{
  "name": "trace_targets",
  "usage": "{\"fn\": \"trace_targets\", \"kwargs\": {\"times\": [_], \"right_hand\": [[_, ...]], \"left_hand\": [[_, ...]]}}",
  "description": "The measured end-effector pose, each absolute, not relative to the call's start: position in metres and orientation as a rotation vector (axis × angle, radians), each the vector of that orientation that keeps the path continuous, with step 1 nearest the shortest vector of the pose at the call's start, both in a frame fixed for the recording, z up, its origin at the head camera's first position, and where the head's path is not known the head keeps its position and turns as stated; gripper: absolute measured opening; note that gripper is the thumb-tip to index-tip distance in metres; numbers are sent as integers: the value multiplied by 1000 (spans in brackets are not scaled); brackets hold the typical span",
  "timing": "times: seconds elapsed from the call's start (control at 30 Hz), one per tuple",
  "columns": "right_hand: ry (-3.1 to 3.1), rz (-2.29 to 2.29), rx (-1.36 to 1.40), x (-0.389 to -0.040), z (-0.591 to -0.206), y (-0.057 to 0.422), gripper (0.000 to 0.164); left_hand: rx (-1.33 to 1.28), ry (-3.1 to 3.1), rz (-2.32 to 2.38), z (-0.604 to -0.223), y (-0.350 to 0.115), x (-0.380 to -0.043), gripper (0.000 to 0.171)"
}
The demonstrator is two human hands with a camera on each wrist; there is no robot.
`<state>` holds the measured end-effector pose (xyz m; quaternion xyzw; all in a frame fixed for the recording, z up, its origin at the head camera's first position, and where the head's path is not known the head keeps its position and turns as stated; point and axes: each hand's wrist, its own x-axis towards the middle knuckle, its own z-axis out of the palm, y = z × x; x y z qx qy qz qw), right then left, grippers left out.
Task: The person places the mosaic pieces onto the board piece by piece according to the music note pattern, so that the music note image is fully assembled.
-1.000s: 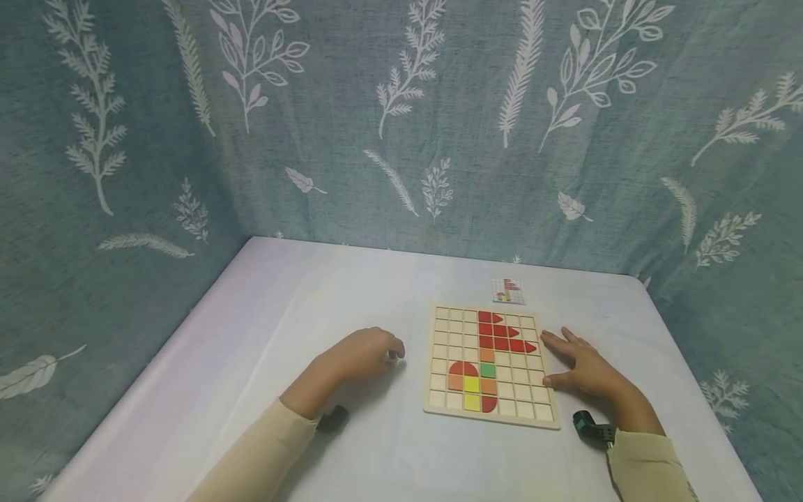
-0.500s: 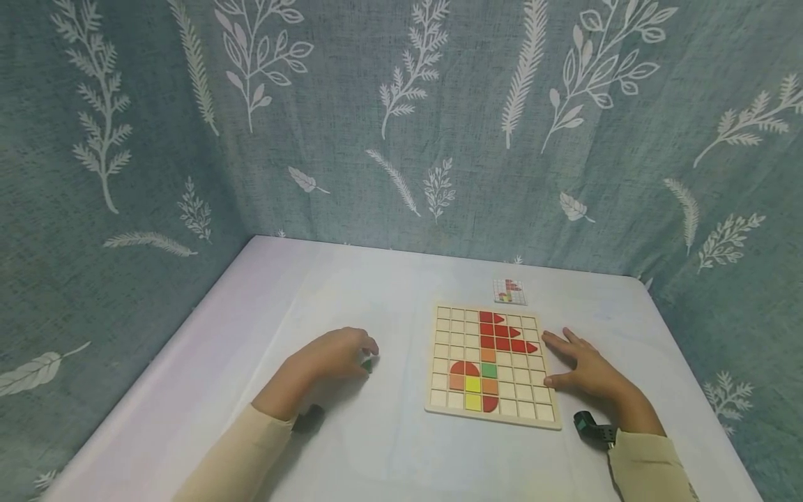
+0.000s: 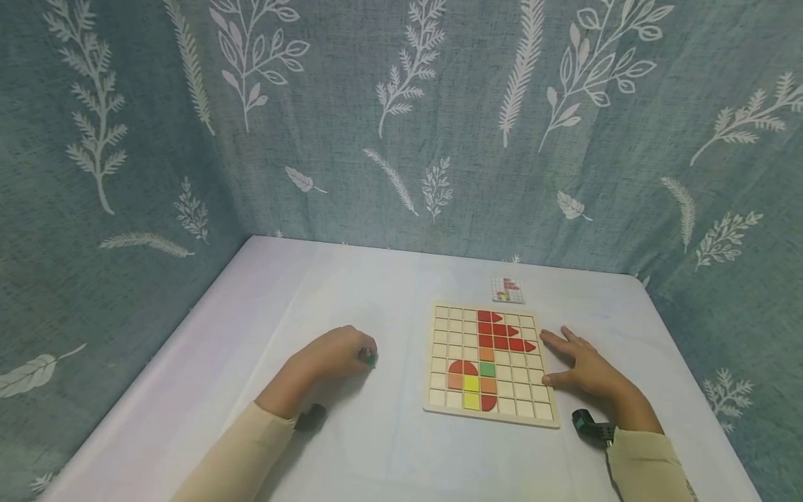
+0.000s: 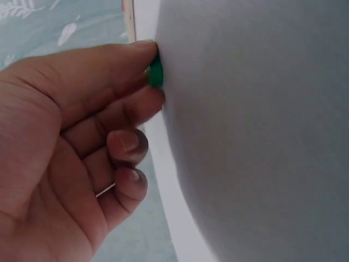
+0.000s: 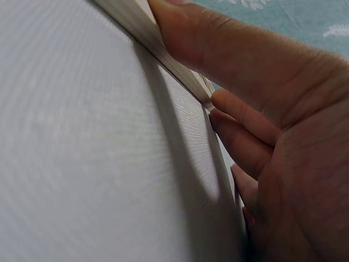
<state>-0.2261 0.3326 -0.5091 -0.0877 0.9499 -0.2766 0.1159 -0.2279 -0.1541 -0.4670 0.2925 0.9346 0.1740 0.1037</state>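
Observation:
My left hand (image 3: 335, 354) is over the table, left of a wooden grid board (image 3: 523, 411). Between its thumb and fingertips it pinches a small green tile (image 4: 156, 74), whose green edge shows in the left wrist view while most of its face is hidden. Red, orange, yellow and green tiles fill part of the board, including three red rows with pointed ends (image 3: 502, 343) and a green square (image 3: 486, 369). At the board's right edge lies my right hand (image 3: 583, 366), fingers spread, with thumb and fingertips touching the wooden side (image 5: 180, 71).
A small pattern card (image 3: 507, 290) lies behind the board, printed with a similar coloured figure. White cloth covers the table (image 3: 351, 279). A leaf-patterned teal curtain (image 3: 401, 139) stands at the back and sides. A dark wrist camera (image 3: 590, 427) sits beside the right cuff.
My left hand has moved left, away from the board, and its fingers have closed on the green tile. My right hand has stayed at the board's edge.

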Motion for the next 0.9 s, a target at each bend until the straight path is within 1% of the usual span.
{"fn": "trace_targets", "kwargs": {"times": [0.13,0.17,0.27,0.33,0.4,0.47,0.57,0.63,0.9], "right_hand": [[2778,-814,-244,-227,-510,333,111],[2776,-814,-244,-227,-510,332,111],[2779,-815,-243,-227,-510,333,110],[2783,-808,-248,-227,-510,333,109],[2789,-802,-248,-227,-509,333,109],[2793,-799,-241,-226,-508,333,110],[2792,-797,-235,-225,-505,332,110],[2791,-798,-232,-224,-505,331,110],[2786,-811,-243,-224,-508,332,108]], "left_hand": [[777,2797,473,-466,-149,-229,6],[751,2811,448,-466,-148,-229,8],[687,2844,376,-464,-147,-230,21],[669,2858,349,-463,-148,-230,24],[669,2856,386,-462,-149,-230,17],[707,2829,437,-460,-151,-230,2],[777,2757,509,-460,-153,-231,23],[818,2716,510,-460,-153,-231,29],[838,2694,461,-462,-152,-233,16]]}}
